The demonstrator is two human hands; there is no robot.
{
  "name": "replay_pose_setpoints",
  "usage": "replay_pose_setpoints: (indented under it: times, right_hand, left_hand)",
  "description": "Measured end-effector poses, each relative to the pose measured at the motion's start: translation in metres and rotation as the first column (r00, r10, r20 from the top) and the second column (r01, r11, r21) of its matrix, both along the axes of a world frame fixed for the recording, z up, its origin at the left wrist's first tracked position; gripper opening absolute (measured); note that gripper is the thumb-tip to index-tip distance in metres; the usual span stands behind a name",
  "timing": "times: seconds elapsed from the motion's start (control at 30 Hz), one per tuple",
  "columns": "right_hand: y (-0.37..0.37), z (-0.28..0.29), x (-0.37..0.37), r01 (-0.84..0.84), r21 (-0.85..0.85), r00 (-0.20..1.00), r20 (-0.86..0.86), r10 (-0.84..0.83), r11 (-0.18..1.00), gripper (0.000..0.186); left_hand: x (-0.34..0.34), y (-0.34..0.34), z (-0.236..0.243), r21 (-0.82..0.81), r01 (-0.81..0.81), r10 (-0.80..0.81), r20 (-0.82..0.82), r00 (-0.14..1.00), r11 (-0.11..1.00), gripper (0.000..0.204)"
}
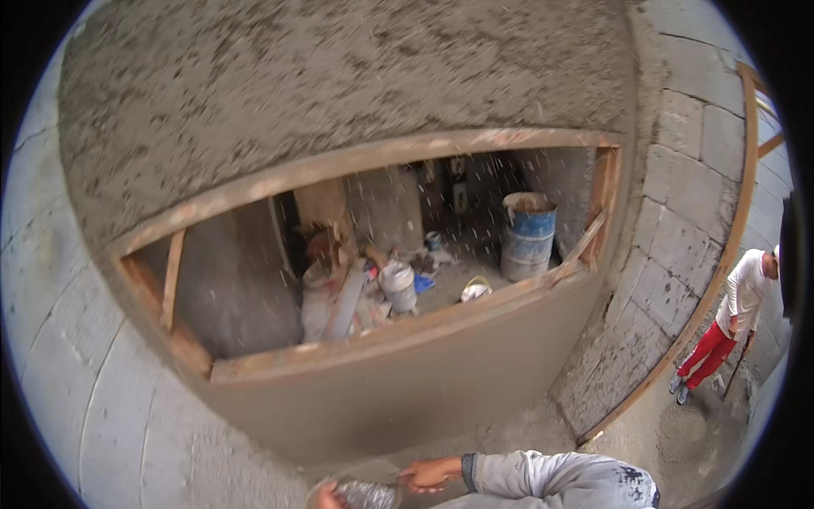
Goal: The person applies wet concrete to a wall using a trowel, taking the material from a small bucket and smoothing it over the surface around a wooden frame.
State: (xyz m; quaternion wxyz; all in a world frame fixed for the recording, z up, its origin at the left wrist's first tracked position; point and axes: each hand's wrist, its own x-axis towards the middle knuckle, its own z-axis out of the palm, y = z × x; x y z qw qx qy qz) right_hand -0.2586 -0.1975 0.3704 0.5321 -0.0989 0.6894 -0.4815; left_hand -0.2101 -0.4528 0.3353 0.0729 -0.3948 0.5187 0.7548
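Note:
At the bottom edge, my right hand [428, 475], in a grey sleeve, has its fingers closed on what looks like a thin-rimmed, see-through or pale container [369, 471] with something shiny grey in it. My left hand [331, 498] is at this container's left, partly cut off by the frame; its grip is unclear. Beyond them rises a grey plastered wall [407, 399] with a wood-framed opening [365, 339]. Rough fresh mortar [348, 76] covers the wall above the opening, and small specks streak through the air.
Through the opening are a blue drum [527, 242], a white bucket [397, 284] and debris. Block walls [76, 356] flank both sides, with a timber strip [678, 356] at right. Another person [725, 314] in white top and red trousers stands far right holding a long-handled tool [733, 373].

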Motion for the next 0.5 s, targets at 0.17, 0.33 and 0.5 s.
replay_pose_setpoints:
  times: [0.17,0.33,0.5]
  right_hand:
    - [-0.035,-0.111,0.08,0.306,0.181,0.951,-0.014,-0.308,0.935,0.015]
    - [-0.05,-0.222,0.114,0.2,-0.2,0.938,-0.245,-0.246,0.959,0.022]
    - [-0.046,-0.176,0.134,0.815,-0.19,0.535,0.61,-0.584,0.547,0.016]
  left_hand:
    - [0.01,0.07,0.004,-0.196,0.403,-0.448,-0.351,0.822,0.894,0.026]
    - [0.016,0.062,0.001,-0.266,0.495,-0.56,-0.318,0.765,0.827,0.03]
    - [0.009,0.074,0.029,-0.107,0.589,-0.594,-0.264,0.76,0.801,0.03]
